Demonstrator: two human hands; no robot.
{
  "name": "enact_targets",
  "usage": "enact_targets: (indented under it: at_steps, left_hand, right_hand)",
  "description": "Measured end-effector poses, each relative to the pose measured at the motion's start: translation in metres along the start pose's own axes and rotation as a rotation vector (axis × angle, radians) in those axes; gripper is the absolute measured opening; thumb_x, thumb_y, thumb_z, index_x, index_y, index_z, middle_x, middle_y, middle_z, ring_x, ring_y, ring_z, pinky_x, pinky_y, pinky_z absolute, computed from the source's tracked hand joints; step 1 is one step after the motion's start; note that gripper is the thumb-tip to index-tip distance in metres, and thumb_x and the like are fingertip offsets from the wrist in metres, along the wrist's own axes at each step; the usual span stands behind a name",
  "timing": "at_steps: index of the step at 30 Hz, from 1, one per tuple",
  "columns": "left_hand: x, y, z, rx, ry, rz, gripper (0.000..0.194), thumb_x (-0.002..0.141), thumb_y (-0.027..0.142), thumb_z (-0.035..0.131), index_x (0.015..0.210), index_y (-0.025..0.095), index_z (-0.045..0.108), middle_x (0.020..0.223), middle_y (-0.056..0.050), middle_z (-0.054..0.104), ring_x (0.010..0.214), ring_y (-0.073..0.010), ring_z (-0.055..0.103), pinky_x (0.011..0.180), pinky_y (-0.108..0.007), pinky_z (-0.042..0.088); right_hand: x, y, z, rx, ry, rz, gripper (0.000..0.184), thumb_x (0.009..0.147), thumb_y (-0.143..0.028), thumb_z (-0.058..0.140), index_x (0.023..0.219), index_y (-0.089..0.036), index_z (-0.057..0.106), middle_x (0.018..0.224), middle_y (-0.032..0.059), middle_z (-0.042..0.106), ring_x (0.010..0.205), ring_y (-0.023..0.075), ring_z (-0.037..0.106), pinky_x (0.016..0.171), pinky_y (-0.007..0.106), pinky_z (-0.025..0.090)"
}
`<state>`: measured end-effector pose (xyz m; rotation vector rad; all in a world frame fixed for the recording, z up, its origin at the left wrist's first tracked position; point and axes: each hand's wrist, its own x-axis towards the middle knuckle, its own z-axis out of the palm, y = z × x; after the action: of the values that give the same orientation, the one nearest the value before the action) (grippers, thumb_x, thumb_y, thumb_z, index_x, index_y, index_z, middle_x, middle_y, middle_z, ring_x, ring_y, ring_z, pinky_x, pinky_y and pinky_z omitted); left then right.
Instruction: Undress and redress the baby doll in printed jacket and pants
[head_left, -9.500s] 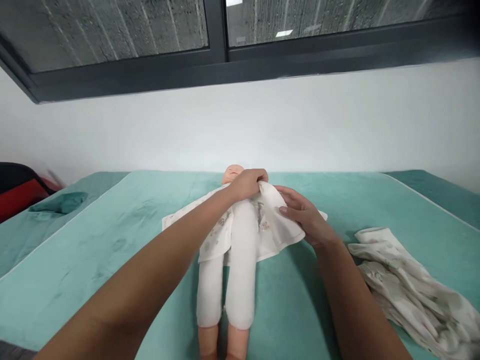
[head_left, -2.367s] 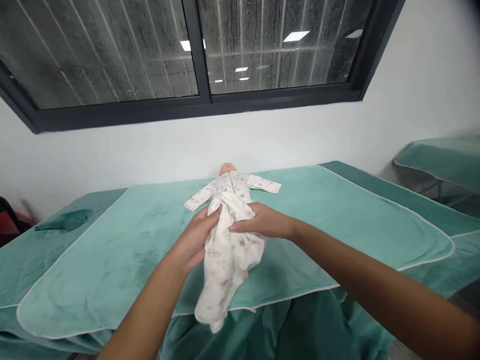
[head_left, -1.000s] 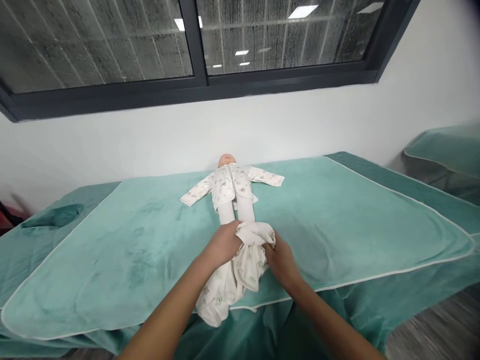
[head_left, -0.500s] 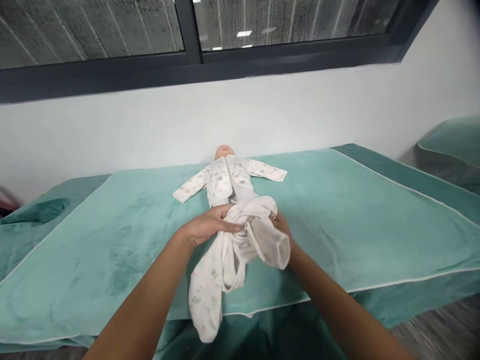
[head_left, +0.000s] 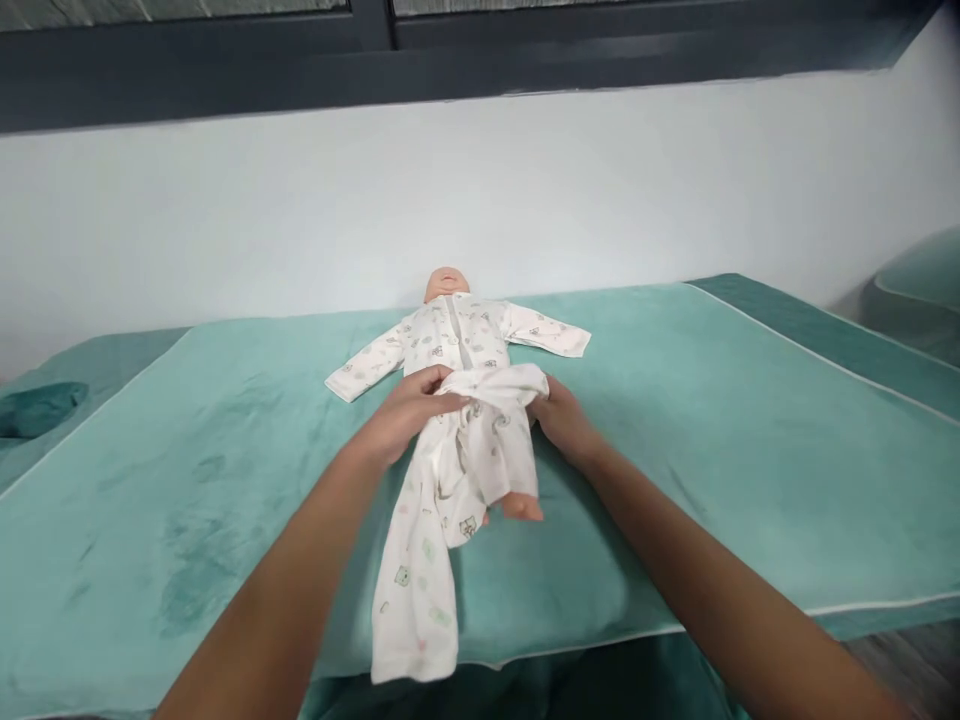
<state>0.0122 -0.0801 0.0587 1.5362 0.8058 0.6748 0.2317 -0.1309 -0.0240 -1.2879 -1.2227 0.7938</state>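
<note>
A baby doll (head_left: 448, 283) lies on its back with its head toward the wall, wearing a white printed top (head_left: 480, 328) whose sleeves spread to both sides. White printed baby pants (head_left: 506, 455) cover its lower body. One bare foot (head_left: 523, 507) sticks out of the right pant leg. The other pant leg (head_left: 416, 610) trails flat toward the bed's front edge. My left hand (head_left: 412, 412) is closed on the left side of the bunched waistband, thumb on top. On the opposite side, my right hand (head_left: 562, 420) grips the waistband, its fingertips partly hidden by cloth.
A green padded cover (head_left: 247, 480) with white piping lies over the bed under the doll. Behind it rises a white wall (head_left: 300, 220) below a dark window frame (head_left: 480, 65). A green cushion (head_left: 926, 270) is at the far right, and a darker green bundle (head_left: 41, 408) at the left.
The bunched pants have been drawn up onto the doll; a foot now shows from the right leg opening. My hands have moved slightly toward the doll, and the view has tilted down.
</note>
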Motion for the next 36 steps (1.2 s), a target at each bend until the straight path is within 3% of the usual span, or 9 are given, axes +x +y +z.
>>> enact_targets:
  at_steps: [3, 6, 10, 14, 17, 20, 26, 32, 36]
  left_hand:
    - [-0.004, -0.013, -0.021, -0.168, -0.127, -0.075, 0.029, 0.069, 0.031, 0.077, 0.091, 0.015, 0.068, 0.087, -0.005, 0.067, 0.083, -0.0193, 0.062, 0.072, -0.027, 0.046]
    - [0.006, -0.022, -0.021, -0.339, -0.043, -0.048, 0.028, 0.067, 0.029, 0.080, 0.087, 0.016, 0.066, 0.079, -0.002, 0.066, 0.072, -0.0152, 0.062, 0.065, -0.024, 0.046]
    - [0.028, -0.021, -0.005, -0.535, 0.086, 0.111, 0.025, 0.067, 0.028, 0.080, 0.080, 0.018, 0.062, 0.076, 0.001, 0.066, 0.069, -0.0133, 0.062, 0.066, -0.024, 0.049]
    - [0.039, -0.025, -0.006, -0.622, 0.098, 0.166, 0.023, 0.068, 0.028, 0.081, 0.078, 0.018, 0.063, 0.074, 0.003, 0.066, 0.067, -0.0105, 0.061, 0.065, -0.020, 0.049]
    - [0.040, -0.032, -0.014, -0.601, -0.006, 0.057, 0.022, 0.073, 0.030, 0.078, 0.085, 0.016, 0.066, 0.075, 0.001, 0.065, 0.065, -0.0093, 0.059, 0.060, -0.017, 0.046]
    - [0.040, -0.033, -0.021, -0.593, -0.098, -0.046, 0.023, 0.074, 0.031, 0.078, 0.087, 0.016, 0.068, 0.078, -0.001, 0.065, 0.068, -0.0106, 0.061, 0.061, -0.017, 0.046]
    - [0.033, -0.028, -0.025, -0.448, -0.307, -0.090, 0.036, 0.064, 0.027, 0.085, 0.094, 0.013, 0.072, 0.082, -0.004, 0.069, 0.070, -0.0141, 0.063, 0.061, -0.020, 0.048]
    - [0.028, -0.037, -0.015, -0.671, -0.032, 0.076, 0.034, 0.073, 0.032, 0.079, 0.102, 0.017, 0.071, 0.094, -0.006, 0.072, 0.088, -0.0196, 0.068, 0.078, -0.025, 0.052]
    - [0.027, -0.037, -0.012, -0.718, -0.006, 0.079, 0.031, 0.072, 0.030, 0.080, 0.097, 0.015, 0.070, 0.084, -0.005, 0.072, 0.076, -0.0175, 0.067, 0.071, -0.025, 0.052]
  right_hand:
    - [-0.003, -0.018, -0.015, -0.020, -0.201, -0.012, 0.031, 0.080, -0.034, 0.064, 0.108, -0.022, 0.063, 0.101, 0.0025, 0.066, 0.094, 0.0207, 0.057, 0.084, 0.034, 0.044]
    - [0.006, -0.060, -0.012, -0.102, -0.318, -0.133, 0.033, 0.082, -0.037, 0.065, 0.113, -0.026, 0.064, 0.115, 0.0031, 0.062, 0.101, 0.0209, 0.056, 0.085, 0.032, 0.043]
    - [0.035, -0.103, 0.020, -0.257, -0.543, -0.065, 0.028, 0.082, -0.047, 0.063, 0.078, -0.020, 0.069, 0.075, 0.0015, 0.063, 0.071, 0.0173, 0.057, 0.062, 0.028, 0.041]
    - [0.054, -0.089, 0.039, -0.059, -0.537, 0.076, 0.019, 0.075, -0.036, 0.069, 0.077, -0.018, 0.066, 0.070, -0.0002, 0.062, 0.067, 0.0161, 0.059, 0.060, 0.027, 0.042]
    - [0.057, -0.065, 0.034, 0.314, -0.430, 0.175, 0.011, 0.071, -0.022, 0.068, 0.080, -0.018, 0.063, 0.074, -0.0005, 0.063, 0.069, 0.0155, 0.059, 0.062, 0.027, 0.045]
    - [0.058, -0.055, 0.029, 0.588, -0.405, 0.264, 0.011, 0.068, -0.017, 0.066, 0.072, -0.019, 0.056, 0.063, -0.0037, 0.056, 0.056, 0.0112, 0.052, 0.052, 0.023, 0.040]
    - [0.055, -0.061, 0.036, 0.604, -0.290, 0.306, 0.018, 0.071, -0.020, 0.071, 0.083, -0.021, 0.058, 0.061, -0.0050, 0.057, 0.051, 0.0099, 0.051, 0.047, 0.020, 0.037]
    - [0.051, -0.060, 0.039, 0.646, -0.284, 0.243, 0.017, 0.073, -0.027, 0.072, 0.081, -0.019, 0.060, 0.070, -0.0027, 0.059, 0.061, 0.0110, 0.055, 0.056, 0.022, 0.042]
    - [0.050, -0.066, 0.033, 0.412, -0.492, 0.191, 0.026, 0.075, -0.036, 0.075, 0.091, -0.020, 0.063, 0.080, -0.0016, 0.065, 0.069, 0.0130, 0.059, 0.062, 0.024, 0.044]
